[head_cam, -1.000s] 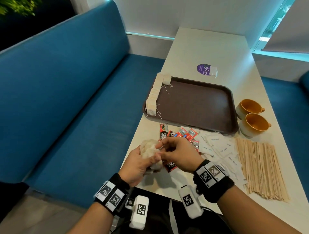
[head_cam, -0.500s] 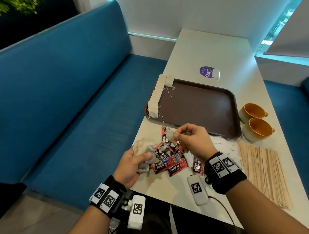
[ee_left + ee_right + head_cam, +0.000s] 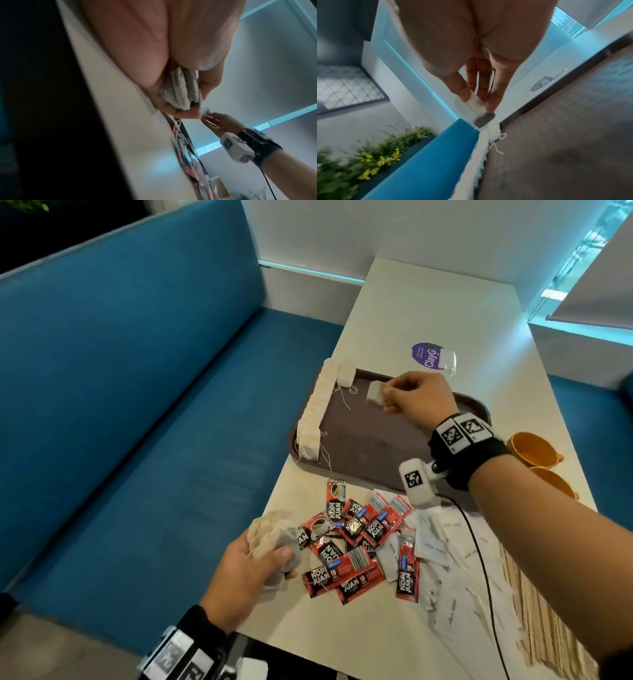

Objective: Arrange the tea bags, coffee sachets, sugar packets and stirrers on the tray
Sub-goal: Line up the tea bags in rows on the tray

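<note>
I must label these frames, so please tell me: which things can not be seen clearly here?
- Stirrers, head view: cut off by the right edge, under the forearm.
- Orange cups, head view: partly behind the right wrist.
- Tea bags in the left hand: count unclear, fingers cover them.
- Sugar packets: print too small.

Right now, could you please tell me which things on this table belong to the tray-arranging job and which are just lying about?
Part of the job:
- dark brown plastic tray
- row of white tea bags on it
- single tea bag pinched by the right hand
- tea bag bundle in the left hand
- red coffee sachets
- white sugar packets
- wooden stirrers

Lying about:
- two orange cups
- purple round sticker
</note>
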`<action>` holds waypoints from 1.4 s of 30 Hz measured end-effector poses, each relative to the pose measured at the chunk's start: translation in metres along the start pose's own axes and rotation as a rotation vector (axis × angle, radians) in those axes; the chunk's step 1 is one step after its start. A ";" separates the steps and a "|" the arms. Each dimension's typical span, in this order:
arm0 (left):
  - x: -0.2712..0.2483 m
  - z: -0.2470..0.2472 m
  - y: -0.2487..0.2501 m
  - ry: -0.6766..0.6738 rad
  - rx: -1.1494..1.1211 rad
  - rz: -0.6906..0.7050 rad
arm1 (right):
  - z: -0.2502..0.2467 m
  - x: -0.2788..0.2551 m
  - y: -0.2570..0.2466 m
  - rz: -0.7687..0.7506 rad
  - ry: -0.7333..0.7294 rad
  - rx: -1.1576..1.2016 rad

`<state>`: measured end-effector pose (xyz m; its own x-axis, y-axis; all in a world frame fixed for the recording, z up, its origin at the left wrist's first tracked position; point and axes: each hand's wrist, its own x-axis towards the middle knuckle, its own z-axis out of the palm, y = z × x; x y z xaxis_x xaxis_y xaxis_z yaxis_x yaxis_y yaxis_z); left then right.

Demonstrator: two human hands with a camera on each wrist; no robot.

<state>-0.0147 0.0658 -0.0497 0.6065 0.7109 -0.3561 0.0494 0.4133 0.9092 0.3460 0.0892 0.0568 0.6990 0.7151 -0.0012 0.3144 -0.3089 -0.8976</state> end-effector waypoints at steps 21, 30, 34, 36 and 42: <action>0.003 0.004 0.015 0.031 0.078 0.060 | 0.070 0.119 0.033 0.184 -0.311 -0.155; 0.007 0.003 0.015 0.037 0.075 0.069 | 0.082 0.154 0.030 0.239 -0.146 -0.164; 0.009 0.002 0.012 0.033 0.102 0.084 | 0.083 0.157 0.032 0.259 -0.087 -0.174; 0.009 0.000 0.010 0.032 0.123 0.092 | 0.080 0.157 0.035 0.228 -0.085 -0.211; 0.012 -0.006 0.003 -0.001 0.166 0.099 | 0.079 0.148 0.037 0.131 -0.214 -0.383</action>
<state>-0.0115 0.0791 -0.0528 0.6159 0.7426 -0.2631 0.1201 0.2415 0.9629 0.4100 0.2337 -0.0112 0.6133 0.7552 -0.2313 0.4750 -0.5867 -0.6559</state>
